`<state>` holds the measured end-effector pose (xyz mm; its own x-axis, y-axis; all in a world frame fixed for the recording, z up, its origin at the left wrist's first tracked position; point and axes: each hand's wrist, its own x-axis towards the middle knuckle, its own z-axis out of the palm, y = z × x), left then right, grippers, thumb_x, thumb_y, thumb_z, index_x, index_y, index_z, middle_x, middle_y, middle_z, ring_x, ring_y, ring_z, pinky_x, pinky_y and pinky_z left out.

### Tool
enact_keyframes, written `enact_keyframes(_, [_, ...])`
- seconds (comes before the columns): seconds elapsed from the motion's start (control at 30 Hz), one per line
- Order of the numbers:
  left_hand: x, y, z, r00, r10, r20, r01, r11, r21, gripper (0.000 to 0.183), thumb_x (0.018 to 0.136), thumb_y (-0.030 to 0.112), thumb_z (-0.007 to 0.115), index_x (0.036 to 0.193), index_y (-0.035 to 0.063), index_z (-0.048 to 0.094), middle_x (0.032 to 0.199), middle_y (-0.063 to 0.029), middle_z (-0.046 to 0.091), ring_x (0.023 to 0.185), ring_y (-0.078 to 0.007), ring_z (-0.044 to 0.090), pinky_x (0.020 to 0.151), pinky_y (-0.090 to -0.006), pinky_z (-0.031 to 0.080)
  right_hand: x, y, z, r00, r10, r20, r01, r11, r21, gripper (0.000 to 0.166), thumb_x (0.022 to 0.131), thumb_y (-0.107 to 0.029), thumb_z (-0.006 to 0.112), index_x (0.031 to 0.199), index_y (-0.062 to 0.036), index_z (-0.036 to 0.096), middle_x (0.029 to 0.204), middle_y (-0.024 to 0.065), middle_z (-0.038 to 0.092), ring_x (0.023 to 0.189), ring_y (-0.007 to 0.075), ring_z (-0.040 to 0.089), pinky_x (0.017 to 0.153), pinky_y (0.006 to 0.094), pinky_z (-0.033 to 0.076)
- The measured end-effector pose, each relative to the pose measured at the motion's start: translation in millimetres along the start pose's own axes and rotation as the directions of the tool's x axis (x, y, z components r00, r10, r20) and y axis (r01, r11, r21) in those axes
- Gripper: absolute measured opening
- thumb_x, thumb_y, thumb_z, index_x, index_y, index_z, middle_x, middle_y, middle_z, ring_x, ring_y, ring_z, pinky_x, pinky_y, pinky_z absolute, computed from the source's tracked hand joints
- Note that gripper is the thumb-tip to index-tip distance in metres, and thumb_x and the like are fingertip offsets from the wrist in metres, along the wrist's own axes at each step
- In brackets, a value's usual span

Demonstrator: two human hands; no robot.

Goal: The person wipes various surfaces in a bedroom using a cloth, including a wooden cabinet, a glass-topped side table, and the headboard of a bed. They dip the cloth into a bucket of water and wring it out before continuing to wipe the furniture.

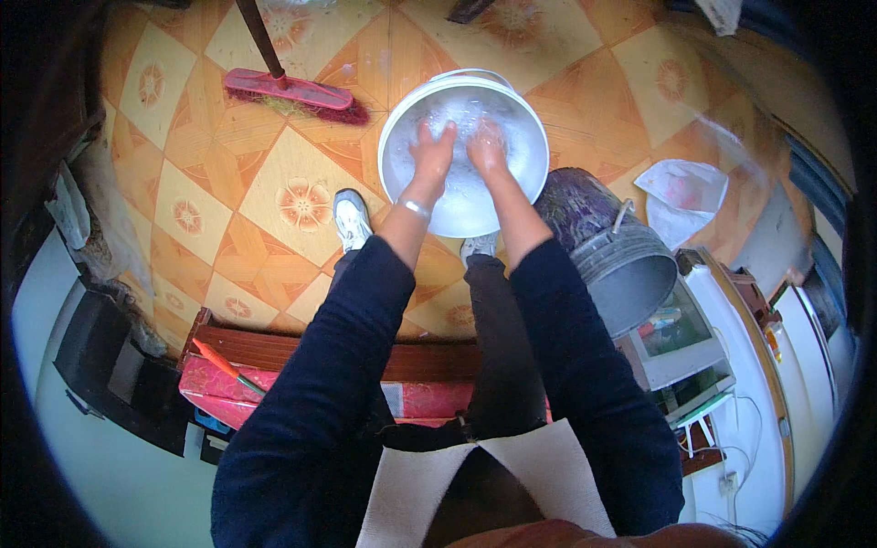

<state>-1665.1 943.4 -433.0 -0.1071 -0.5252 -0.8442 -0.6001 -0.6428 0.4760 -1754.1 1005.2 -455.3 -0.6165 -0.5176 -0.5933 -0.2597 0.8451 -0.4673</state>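
A white plastic bucket (pixel 390 178) stands on the floor before me, its wire handle lying behind the far rim. Foamy, rippling water (pixel 468 188) fills part of it. Both of my hands are inside the bucket, apart from each other. My left hand (pixel 433 156) has thumb and fingers spread, with nothing seen in it; a silver bracelet (pixel 415 207) circles that wrist. Water and bubbles cover part of my right hand (pixel 488 144). Its fingers point to the far side and look partly bent, so whether anything is in them is hidden.
A pink broom (pixel 291 89) rests bristles-down at the upper left. Right of my shins, a grey bucket (pixel 627 274) lies tilted against a dark, stained container (pixel 575 205). A white plastic bag (pixel 682 195) is on the tiles (pixel 301 202). Behind my legs is a wooden bench (pixel 260 348).
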Motion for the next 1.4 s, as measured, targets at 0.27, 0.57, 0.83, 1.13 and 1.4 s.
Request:
enact_keyframes(0.27, [-64.4,35.5,-38.5,0.597,0.118,0.793,0.684,0.442,-0.581,0.048,0.093,0.035,0.051,0.134,0.0113,0.042,0.132,-0.0120,0.048,0.117,-0.0249,0.048,0.103,-0.0374,0.036,-166.5,-99.4,-86.8,0.998,-0.050,0.037,0.027,0.889,0.457,0.025,0.088,-0.025,0.058,0.096,-0.0009,0.058,0.077,0.0144,0.062,0.072,0.0218,0.060,0.068,0.0341,0.047])
enact_keyframes(0.57, [-51.8,-29.1,-29.9,0.844,0.266,0.465,-0.014,0.879,-0.477,0.023,0.090,0.020,0.050,0.105,0.0042,0.056,0.093,-0.0075,0.062,0.090,-0.0170,0.057,0.082,-0.0314,0.046,-131.9,-125.9,-73.2,0.987,-0.041,-0.156,0.049,0.997,0.052,0.035,0.085,-0.034,0.056,0.072,-0.0026,0.065,0.069,0.0216,0.061,0.065,0.0412,0.060,0.061,0.0480,0.048])
enact_keyframes(0.83, [-113.0,36.3,-20.0,0.966,-0.013,0.257,0.190,0.711,-0.678,0.036,0.092,0.012,0.043,0.126,0.0012,0.044,0.114,-0.0106,0.057,0.103,-0.0198,0.059,0.087,-0.0322,0.049,-34.1,-46.0,-61.3,0.973,0.163,-0.164,-0.129,0.972,0.198,0.047,0.087,-0.041,0.051,0.074,0.0017,0.065,0.071,0.0244,0.062,0.069,0.0385,0.060,0.068,0.0420,0.046])
enact_keyframes(1.13, [-117.3,35.7,-71.0,0.719,0.092,0.688,0.070,0.976,-0.204,0.048,0.083,0.006,0.056,0.129,0.0024,0.044,0.113,-0.0028,0.059,0.102,-0.0112,0.055,0.091,-0.0268,0.044,20.7,47.8,-13.3,0.770,0.128,0.625,-0.637,0.102,0.764,0.058,0.089,-0.050,0.052,0.119,-0.0015,0.054,0.108,0.0123,0.062,0.089,0.0271,0.063,0.083,0.0383,0.050])
enact_keyframes(1.4, [-46.6,13.5,-63.0,0.899,0.400,0.177,-0.437,0.840,0.321,0.090,0.071,0.010,0.069,0.143,0.0029,0.016,0.138,-0.0337,0.022,0.127,-0.0468,0.027,0.109,-0.0434,0.023,17.4,1.3,0.4,0.890,0.440,-0.117,-0.300,0.760,0.576,0.033,0.084,-0.027,0.060,0.092,0.0042,0.063,0.097,0.0230,0.064,0.082,0.0335,0.063,0.071,0.0413,0.050])
